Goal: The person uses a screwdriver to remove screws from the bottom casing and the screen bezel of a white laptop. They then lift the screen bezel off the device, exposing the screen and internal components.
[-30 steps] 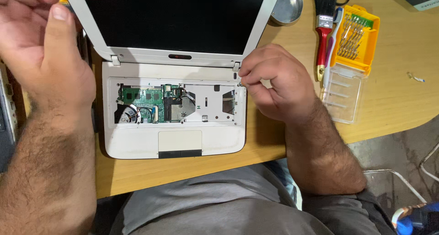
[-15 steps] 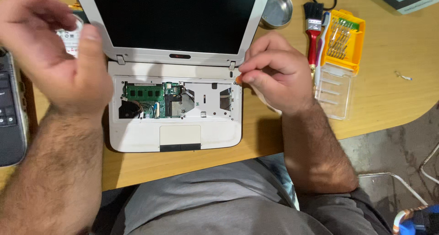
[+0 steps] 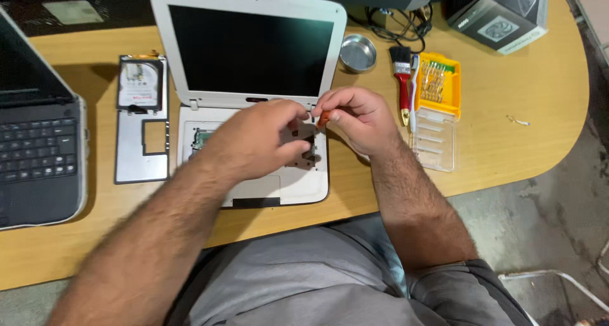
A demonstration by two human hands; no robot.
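While the right hand [image 3: 355,119] pinches a small orange-handled screwdriver [image 3: 323,118] between thumb and fingertips, the left hand [image 3: 254,142] curls loosely over the opened base of the small white plastic laptop [image 3: 250,66], its fingertips resting near the tool's tip. Both meet at the base's upper right corner, just below the hinge, so the step in hand looks like work on a screw or small part there, with the keyboard already off. The next move seems to call for a steady, upright tool and a light touch from the steadying fingers.

Left of the laptop lie a grey metal cover plate [image 3: 141,148] and, above it, a silver hard drive [image 3: 139,83]; further left sits a dark second laptop [image 3: 38,148]. Right of the laptop on the wooden tabletop [image 3: 507,154] are a round metal dish [image 3: 358,53], a red-handled brush [image 3: 403,85] and a yellow bit case [image 3: 438,85].

The left hand hides most of the exposed board, the screwdriver's tip and whatever it touches; whether a screw is there cannot be made out.
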